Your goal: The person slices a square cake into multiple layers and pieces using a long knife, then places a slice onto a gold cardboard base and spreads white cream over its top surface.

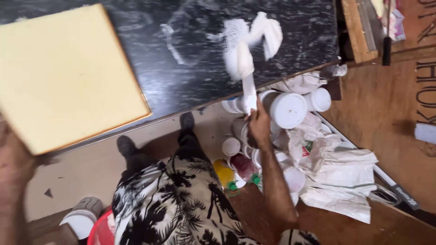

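Observation:
My right hand (260, 123) grips the handle of a brush (240, 63) thick with white paint. Its head rests on a black board (190, 77) streaked with white smears. A white paint-soaked rag-like lump (269, 32) lies just beyond the brush head. My left hand (14, 170), blurred at the far left edge, holds the lower corner of a pale yellow flat panel (63, 77) that covers the left part of the black board. My patterned black-and-white shirt (172, 204) and dark shoes (127, 146) show below.
A heap of white plastic tubs (288, 109) and lids sits under the board's edge, with white sacks (338, 177) to the right. Yellow and red bottles (225, 173) stand near my legs. A red bucket rim (101, 231) is at the bottom left, and wooden boards (386, 113) at the right.

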